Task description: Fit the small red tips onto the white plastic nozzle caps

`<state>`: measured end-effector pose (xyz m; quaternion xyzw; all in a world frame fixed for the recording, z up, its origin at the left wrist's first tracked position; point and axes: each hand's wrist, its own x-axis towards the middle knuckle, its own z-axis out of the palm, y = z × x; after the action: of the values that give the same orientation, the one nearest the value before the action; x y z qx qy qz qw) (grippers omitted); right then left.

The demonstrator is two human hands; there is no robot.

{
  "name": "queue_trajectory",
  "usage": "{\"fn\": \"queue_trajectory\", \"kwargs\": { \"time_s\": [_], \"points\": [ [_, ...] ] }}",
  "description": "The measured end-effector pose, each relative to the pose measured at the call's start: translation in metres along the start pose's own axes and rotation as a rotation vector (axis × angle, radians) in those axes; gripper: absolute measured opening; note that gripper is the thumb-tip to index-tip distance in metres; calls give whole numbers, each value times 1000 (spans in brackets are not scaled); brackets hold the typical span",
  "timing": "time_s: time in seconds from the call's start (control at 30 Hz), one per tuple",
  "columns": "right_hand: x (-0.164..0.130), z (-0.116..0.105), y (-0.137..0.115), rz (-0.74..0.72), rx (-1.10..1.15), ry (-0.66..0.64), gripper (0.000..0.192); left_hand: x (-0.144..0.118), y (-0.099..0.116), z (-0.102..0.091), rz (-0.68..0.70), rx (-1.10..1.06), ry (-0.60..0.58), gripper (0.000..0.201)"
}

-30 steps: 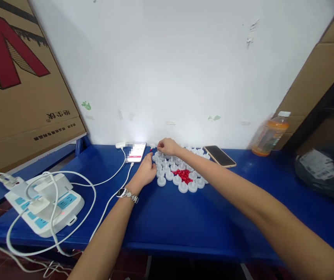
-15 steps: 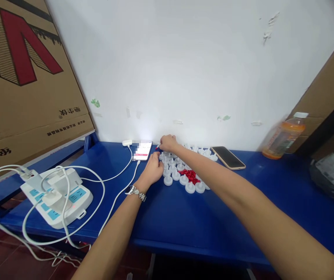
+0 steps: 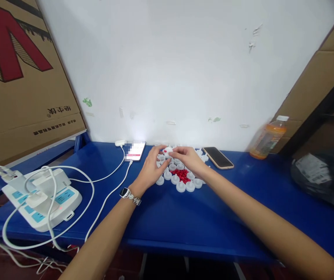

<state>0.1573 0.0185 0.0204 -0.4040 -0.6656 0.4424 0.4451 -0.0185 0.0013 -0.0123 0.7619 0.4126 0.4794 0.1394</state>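
Several small white round caps (image 3: pixel 181 186) lie in a cluster on the blue table (image 3: pixel 184 217), around a heap of tiny red pieces (image 3: pixel 180 174). My left hand (image 3: pixel 150 169) and my right hand (image 3: pixel 187 158) meet above the cluster's far side. Between their fingertips they pinch one white cap (image 3: pixel 168 150) that shows a red spot. My left wrist wears a watch (image 3: pixel 127 194).
A lit phone (image 3: pixel 135 150) on a white cable lies left of the cluster, a dark phone (image 3: pixel 217 157) right of it. A power strip (image 3: pixel 42 198) with plugs sits at left, an orange drink bottle (image 3: pixel 266 138) at right, a black bag (image 3: pixel 321 175) far right, cardboard boxes (image 3: pixel 18 77) behind.
My right hand drew back from the far left edge of the cluster toward the middle. My left hand rose to meet it, and both now hold one white cap.
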Motion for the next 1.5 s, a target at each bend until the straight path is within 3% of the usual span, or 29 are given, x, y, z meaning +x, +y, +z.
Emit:
{"fn": "queue_trajectory", "kwargs": {
  "time_s": [0.1, 0.2, 0.33, 0.5, 0.7, 0.83, 0.9, 1.0, 1.1, 1.23, 1.33, 1.43, 1.5],
  "points": [
    [-21, -3, 0, 45, 130, -6, 27, -1, 10, 3, 18, -62, -61, 38],
    [-33, -7, 2, -47, 105, 56, 31, -1, 15, 5, 67, -66, -72, 37],
    [-45, -12, 1, -278, -210, 231, 30, -1, 20, 4, 162, 34, -107, 33],
    [-46, -13, 6, -251, -548, 194, 38, -3, 25, 5, 191, 152, -153, 31],
    [-42, -12, 10, -226, -409, 149, 40, -4, 27, 6, 195, 64, -142, 34],
    [-41, -11, 10, -221, -277, 139, 45, -5, 28, 7, 223, 52, -122, 49],
    [-41, -10, 10, -210, -241, 138, 48, -6, 29, 10, 234, 48, -116, 45],
    [-40, -8, 8, -220, -219, 152, 49, -7, 33, 17, 173, -31, -108, 33],
    [-39, -12, 3, -236, -217, 205, 50, -5, 34, 22, 22, -188, -100, 30],
    [-37, -31, 1, -239, -239, 316, 48, 4, 21, 10, -110, -354, 43, 42],
    [-35, -40, 8, -226, -408, 211, 43, 8, 7, -3, -129, -288, 61, 34],
    [-33, -38, 17, -255, -641, 21, 31, 8, 1, -6, -118, -195, -8, 33],
    [-33, -35, 19, -271, -677, -17, 24, 6, 2, -4, -97, -148, -62, 34]
  ]
}}
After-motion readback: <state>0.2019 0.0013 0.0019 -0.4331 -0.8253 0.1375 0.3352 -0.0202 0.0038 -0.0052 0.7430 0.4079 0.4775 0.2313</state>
